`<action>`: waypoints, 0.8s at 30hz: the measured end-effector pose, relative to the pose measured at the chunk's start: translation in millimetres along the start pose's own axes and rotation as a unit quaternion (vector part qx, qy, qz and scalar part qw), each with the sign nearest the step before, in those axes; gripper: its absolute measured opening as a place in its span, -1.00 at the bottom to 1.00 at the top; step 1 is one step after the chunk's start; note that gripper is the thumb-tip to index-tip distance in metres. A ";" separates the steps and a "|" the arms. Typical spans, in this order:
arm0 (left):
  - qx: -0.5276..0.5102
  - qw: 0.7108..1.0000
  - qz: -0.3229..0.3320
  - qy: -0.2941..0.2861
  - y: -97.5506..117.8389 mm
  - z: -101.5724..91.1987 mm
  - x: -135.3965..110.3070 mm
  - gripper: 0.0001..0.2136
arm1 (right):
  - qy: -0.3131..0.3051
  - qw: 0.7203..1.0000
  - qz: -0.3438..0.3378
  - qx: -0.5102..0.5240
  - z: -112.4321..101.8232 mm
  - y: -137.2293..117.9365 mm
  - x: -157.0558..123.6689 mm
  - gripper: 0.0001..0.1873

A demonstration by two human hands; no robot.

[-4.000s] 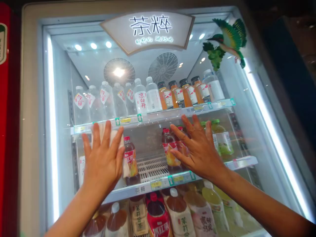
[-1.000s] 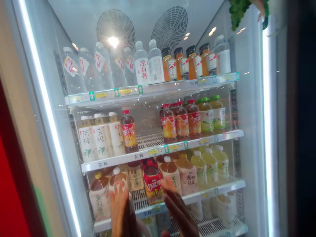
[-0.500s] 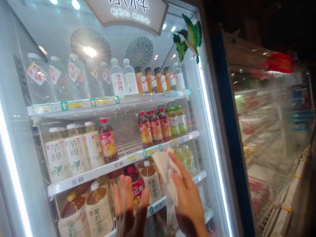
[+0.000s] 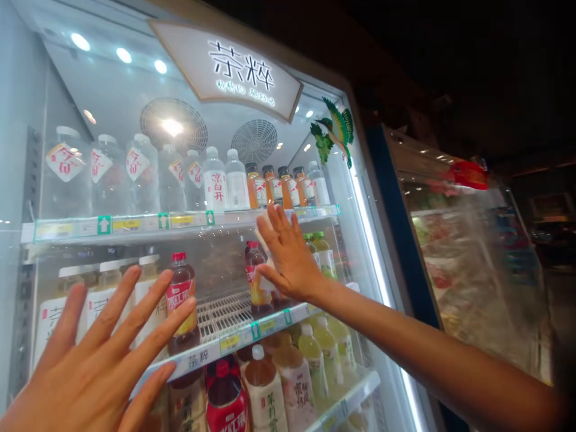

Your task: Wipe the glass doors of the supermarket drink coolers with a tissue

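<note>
In front of the glass door [image 4: 220, 246] of a lit drinks fridge, my right hand [image 4: 292, 258] reaches up with the palm toward the glass and its fingers extended. A pale wiping cloth [image 4: 270, 259] is under that palm, mostly covered; only its edge shows beside the fingers and thumb. My left hand [image 4: 103, 360] is at the lower left with fingers spread wide and nothing in it. It is held up to the glass, but contact cannot be made out. Behind it stand white-labelled tea bottles [image 4: 108, 300] and a red-capped iced tea bottle [image 4: 182, 294].
Clear water bottles [image 4: 144, 174] and orange drinks [image 4: 272, 186] line the top shelf. Larger bottles, including a red-labelled one [image 4: 227, 402], stand on the lower shelf. A sign [image 4: 234, 72] and a bird sticker [image 4: 335, 132] are at the top. Another chilled cabinet [image 4: 459, 264] stands to the right.
My right hand has moved up and flattened over the cloth toward the glass. My left hand has shifted left and spread its fingers. The view has tilted upward.
</note>
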State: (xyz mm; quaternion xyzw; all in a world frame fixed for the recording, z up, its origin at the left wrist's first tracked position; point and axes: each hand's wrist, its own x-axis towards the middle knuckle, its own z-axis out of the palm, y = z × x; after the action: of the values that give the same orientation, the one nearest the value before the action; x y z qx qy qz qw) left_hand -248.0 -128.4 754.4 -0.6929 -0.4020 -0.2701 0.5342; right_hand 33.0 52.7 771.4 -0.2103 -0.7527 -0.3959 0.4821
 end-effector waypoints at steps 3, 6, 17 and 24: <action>0.046 0.997 0.049 0.027 -3.5 -10.5 33.1 -0.46 | -0.067 0.982 -0.176 0.007 -10.3 -1.1 35.0 0.12; 0.090 0.994 0.054 0.011 -14.5 -17.5 58.6 -0.47 | -0.093 0.958 -0.273 0.004 -15.0 4.9 67.7 0.07; 0.167 0.980 -0.106 -0.015 -64.4 -13.6 88.4 -0.45 | -0.008 0.961 -0.277 0.004 -17.7 10.1 135.4 0.06; 0.159 0.978 -0.127 -0.039 -71.4 -28.6 88.0 -0.46 | -0.008 0.934 -0.352 0.053 -15.6 -1.7 148.0 0.15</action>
State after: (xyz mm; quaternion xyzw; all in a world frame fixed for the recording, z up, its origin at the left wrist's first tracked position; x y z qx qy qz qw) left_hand -260.1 -124.6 870.6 -0.5528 -0.5450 -0.2408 0.5826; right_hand -25.5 29.6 906.2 0.0912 -0.8023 -0.4982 0.3160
